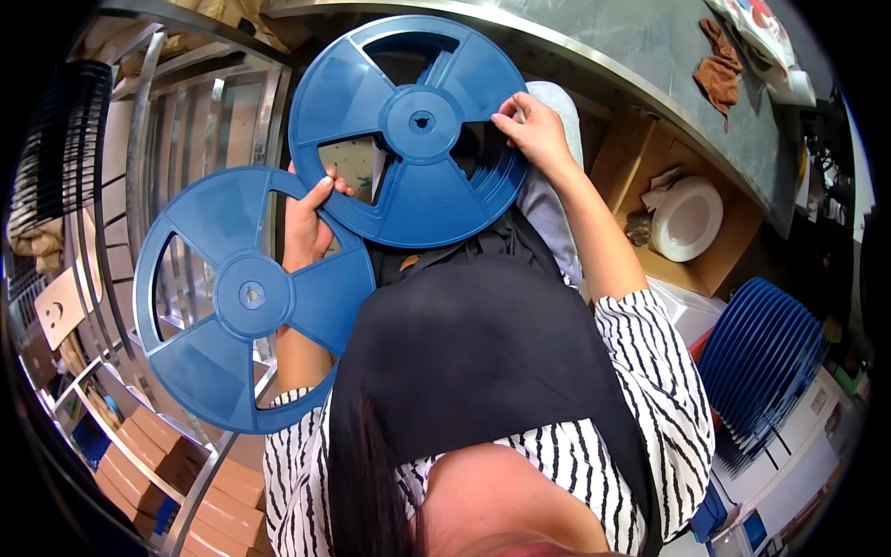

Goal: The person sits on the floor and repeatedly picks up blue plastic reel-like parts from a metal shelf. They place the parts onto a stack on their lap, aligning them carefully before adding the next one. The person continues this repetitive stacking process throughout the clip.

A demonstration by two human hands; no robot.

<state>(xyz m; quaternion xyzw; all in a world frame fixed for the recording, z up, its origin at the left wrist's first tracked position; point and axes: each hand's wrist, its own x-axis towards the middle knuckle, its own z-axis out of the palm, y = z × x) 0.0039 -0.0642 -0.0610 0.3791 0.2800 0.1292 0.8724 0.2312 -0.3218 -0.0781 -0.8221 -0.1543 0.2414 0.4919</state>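
Observation:
Two large blue plastic reels with cut-out windows are in front of me. My left hand point(311, 209) is closed round the rim of the lower left reel point(209, 348), its thumb and fingertips reaching to the other reel's edge. That upper reel point(422, 186) lies over my lap, overlapping the first; more blue rims show beneath it through its windows. At its right rim my right hand point(536, 135) is closed in a pinch, thumb and forefinger together over the edge of a window. Whatever is between those fingertips is too small to make out.
A grey metal worktop point(613, 46) runs across the far side, with a brown cloth point(719, 70) on it. Under it, a cardboard box point(640, 148) holds a white round reel point(687, 219). Several blue reels point(761, 367) stand at right. Metal racks point(213, 121) and cartons point(139, 464) are at left.

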